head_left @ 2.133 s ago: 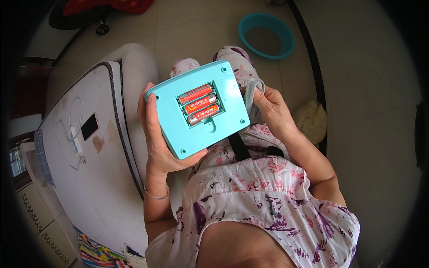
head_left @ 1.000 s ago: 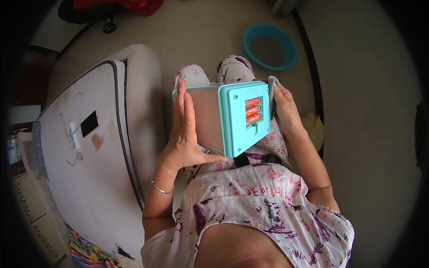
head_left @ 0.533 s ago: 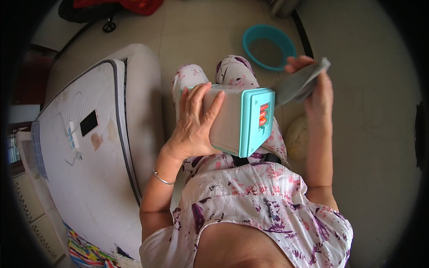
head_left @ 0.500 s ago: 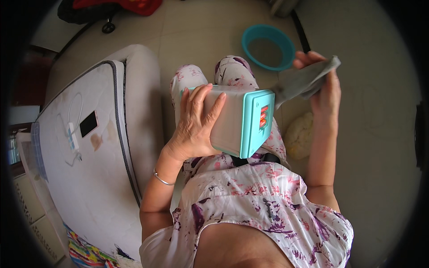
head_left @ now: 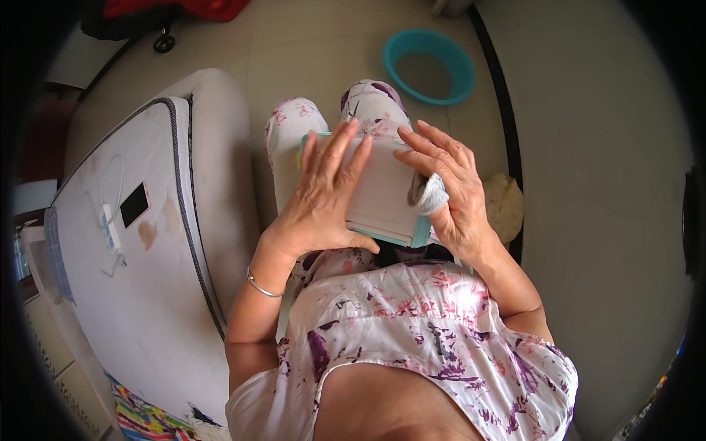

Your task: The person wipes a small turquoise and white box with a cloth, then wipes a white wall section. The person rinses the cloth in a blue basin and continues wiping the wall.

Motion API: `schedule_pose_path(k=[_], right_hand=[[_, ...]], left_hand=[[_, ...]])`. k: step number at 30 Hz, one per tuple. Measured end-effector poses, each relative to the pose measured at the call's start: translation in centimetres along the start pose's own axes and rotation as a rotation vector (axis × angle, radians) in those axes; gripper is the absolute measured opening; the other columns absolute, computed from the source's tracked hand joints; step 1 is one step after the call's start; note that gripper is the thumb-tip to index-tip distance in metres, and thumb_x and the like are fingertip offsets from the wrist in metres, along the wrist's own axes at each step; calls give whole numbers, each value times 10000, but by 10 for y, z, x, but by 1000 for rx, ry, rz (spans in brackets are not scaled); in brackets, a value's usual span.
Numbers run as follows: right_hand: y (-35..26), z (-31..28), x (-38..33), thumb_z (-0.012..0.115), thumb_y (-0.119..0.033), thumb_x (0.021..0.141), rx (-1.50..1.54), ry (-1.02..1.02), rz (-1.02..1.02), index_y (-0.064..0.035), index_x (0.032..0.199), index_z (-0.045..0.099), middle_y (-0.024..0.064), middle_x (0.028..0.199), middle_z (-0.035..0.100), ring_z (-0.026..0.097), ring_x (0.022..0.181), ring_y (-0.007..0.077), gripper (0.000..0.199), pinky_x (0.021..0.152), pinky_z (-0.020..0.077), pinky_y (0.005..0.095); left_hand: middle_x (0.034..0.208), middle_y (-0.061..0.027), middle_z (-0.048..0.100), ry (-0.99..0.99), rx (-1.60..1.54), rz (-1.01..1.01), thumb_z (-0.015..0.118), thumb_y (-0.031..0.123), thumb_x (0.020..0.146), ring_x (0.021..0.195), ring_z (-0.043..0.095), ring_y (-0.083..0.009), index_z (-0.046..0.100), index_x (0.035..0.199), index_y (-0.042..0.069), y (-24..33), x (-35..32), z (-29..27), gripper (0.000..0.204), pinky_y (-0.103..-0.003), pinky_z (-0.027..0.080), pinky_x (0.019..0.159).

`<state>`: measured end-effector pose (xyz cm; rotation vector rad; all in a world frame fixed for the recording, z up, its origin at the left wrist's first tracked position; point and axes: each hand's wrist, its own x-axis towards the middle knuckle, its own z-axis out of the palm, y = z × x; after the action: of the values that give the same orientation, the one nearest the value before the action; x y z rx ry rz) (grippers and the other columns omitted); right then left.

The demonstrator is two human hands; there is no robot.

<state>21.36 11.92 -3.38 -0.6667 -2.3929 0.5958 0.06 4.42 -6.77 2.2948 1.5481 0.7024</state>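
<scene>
A translucent white plastic box point(head_left: 382, 191) with light turquoise ends lies on my lap, a broad side facing up. My left hand point(head_left: 320, 191) spans its left part, fingers spread over the far edge and thumb at the near edge, gripping it. Over the box's right end is my right hand point(head_left: 452, 195), holding a crumpled grey cloth point(head_left: 432, 195) between thumb and palm, its fingers stretched over the box. Most of the turquoise lid on the right end is hidden by that hand and the cloth.
A turquoise basin point(head_left: 430, 67) stands on the tiled floor ahead, and a pale plastic bag point(head_left: 503, 207) sits to my right. At left, a phone point(head_left: 135, 204) and a white power strip with cable point(head_left: 110, 229) lie on a mattress point(head_left: 158, 309).
My right hand has come inward with the cloth, from the far right onto the box. The box has turned, so the lid's face with the red items no longer shows.
</scene>
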Motion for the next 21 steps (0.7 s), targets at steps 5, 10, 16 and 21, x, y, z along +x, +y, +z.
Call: schedule_pose_path(k=[5,10,16,21], right_hand=[[10,20,-9,415,-540,924,218,119,120,3,1147,579,176,1302,513,457,1220,346,610,1003,361,433],[9,23,-9,452,-500,929,281,165,166,25,1153,571,215,1311,491,484,1191,338,583,978,389,403],[8,19,-1,453,-460,946,526,227,231,43,1114,591,237,1275,512,507,1183,301,548,953,411,375],[3,4,15,455,-487,937,590,274,112,46,1121,600,225,1294,499,476,1226,318,582,976,401,388]], left_hand=[[1481,-228,209,314,-254,-258,528,553,859,1382,210,-352,167,1454,-1,-38,-36,8,889,-476,172,1116],[1475,-220,260,387,-751,-449,513,420,928,1371,260,-300,171,1445,-35,-30,-55,32,769,-382,211,1114],[1406,-204,351,482,-770,-436,671,299,853,1315,340,-302,217,1432,-29,-19,-48,45,805,-394,280,1080],[1359,-189,404,551,-612,-392,664,267,861,1268,391,-302,309,1397,-18,-31,-50,44,703,-390,312,1055]])
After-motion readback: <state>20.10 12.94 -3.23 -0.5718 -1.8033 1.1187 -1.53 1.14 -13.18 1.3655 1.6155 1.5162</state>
